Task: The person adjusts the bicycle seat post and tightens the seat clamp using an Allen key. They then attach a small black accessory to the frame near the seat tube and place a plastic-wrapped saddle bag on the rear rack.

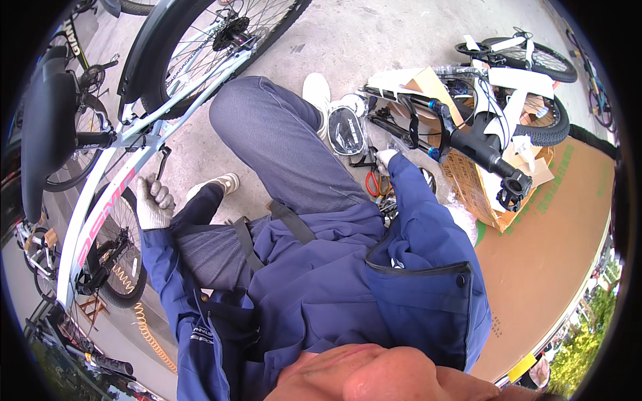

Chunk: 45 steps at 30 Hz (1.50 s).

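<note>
My left hand, in a white knit glove, is closed beside the white bicycle frame. A thin dark bent piece rises just above its fingers; whether they hold it is unclear. On the right, my right hand, also gloved, reaches down to a cluster of tools on the floor, its fingers curled around something I cannot make out. A black tool-like part lies against its fingertips. Red-handled pliers sit just below it. A black oval pouch in clear wrap lies slightly farther off.
The white bicycle's rear wheel and black saddle stand at my left. To the right, an opened carton overflows with a partly wrapped bicycle. A large flat cardboard sheet lies beyond. An orange coiled hose trails at lower left.
</note>
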Available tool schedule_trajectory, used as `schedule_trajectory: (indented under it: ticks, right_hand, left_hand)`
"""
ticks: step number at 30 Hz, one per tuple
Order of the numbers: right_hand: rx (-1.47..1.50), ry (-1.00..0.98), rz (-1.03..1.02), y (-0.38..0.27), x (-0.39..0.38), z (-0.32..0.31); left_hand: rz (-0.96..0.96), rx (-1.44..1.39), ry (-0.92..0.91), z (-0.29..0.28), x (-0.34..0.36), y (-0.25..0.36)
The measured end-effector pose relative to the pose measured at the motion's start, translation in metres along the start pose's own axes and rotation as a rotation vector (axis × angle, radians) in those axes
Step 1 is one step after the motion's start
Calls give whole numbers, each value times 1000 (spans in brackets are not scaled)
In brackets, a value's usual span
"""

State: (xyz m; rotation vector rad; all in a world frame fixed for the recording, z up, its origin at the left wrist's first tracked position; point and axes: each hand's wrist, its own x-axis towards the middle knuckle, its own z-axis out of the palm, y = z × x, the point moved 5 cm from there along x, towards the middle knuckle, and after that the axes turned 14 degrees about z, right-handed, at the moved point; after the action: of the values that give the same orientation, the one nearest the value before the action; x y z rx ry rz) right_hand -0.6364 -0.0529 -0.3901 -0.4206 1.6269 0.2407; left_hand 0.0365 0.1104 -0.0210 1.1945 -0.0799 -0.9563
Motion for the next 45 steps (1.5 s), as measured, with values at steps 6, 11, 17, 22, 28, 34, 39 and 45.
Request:
schedule_trajectory:
  ticks: [6, 11, 17, 22, 28, 34, 39, 45]
  right_hand:
    - [-265, 11, -108, 14, -103, -15]
    - [38, -165, -117, -27, -229, -19]
    - [-331, -158, -509, -168, -361, 15]
    - [-457, -20, -549, -248, -376, 52]
    - [-392, -41, -560, -295, -298, 52]
    - [-19, -42, -483, -332, -131, 21]
    - [149, 198, -522, -373, -12, -11]
    - [445, 375, -473, -436, 40, -65]
  left_hand:
    - [45, -30, -30, 21, -11, 10]
    - [174, 110, -256, 57, -17, 29]
    - [332, 338, -406, 91, -24, 40]
    - [297, 371, -392, 80, -40, 35]
    - [309, 296, -324, 57, -57, 33]
    - [258, 351, -245, 54, -48, 22]
    - [134, 450, -128, 50, -28, 2]
    - [-8, 601, 16, 36, 6, -25]
